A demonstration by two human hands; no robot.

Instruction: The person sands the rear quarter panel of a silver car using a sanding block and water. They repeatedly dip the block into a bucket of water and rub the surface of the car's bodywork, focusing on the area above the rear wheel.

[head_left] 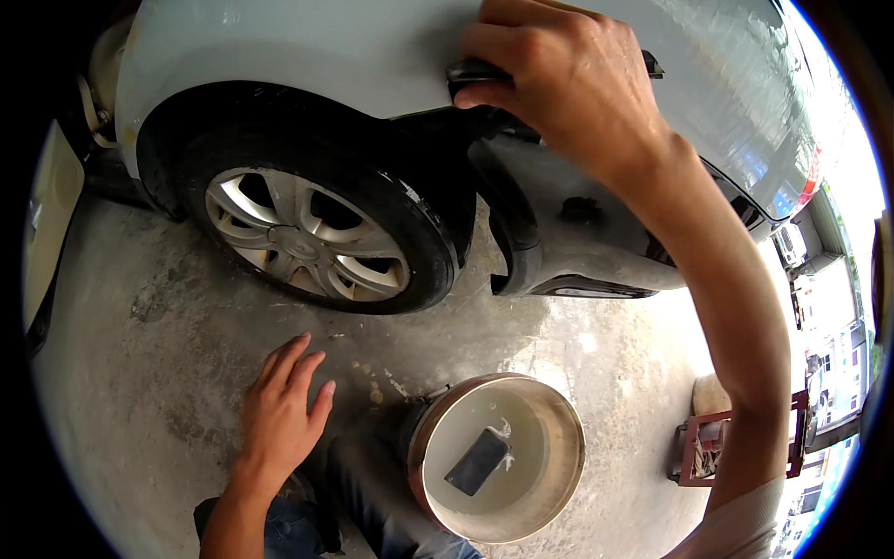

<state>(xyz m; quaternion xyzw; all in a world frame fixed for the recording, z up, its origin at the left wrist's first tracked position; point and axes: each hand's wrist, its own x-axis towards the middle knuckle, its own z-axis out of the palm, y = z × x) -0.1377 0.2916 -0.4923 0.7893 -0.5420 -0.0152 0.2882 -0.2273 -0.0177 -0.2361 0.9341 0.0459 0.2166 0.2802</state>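
My right hand (577, 88) is closed around a black sanding block (477, 73) and presses it against the dull grey body panel (372, 47) of a car, above and right of the front wheel. The fingers cover most of the block. My left hand (284, 396) hangs lower left over the floor, fingers loosely spread, touching nothing. Between my knees and the car stands a round metal bucket (575, 447) of cloudy water. In it lies a dark rectangular pad (478, 461) with whitish foam at one end.
The wheel (298, 244) with its silver spoked rim sits on the stained concrete floor (168, 307). Glossy black lower trim (577, 242) runs right of it. A reddish frame stand (698, 452) is at the right. A pale panel (51, 205) stands at the far left.
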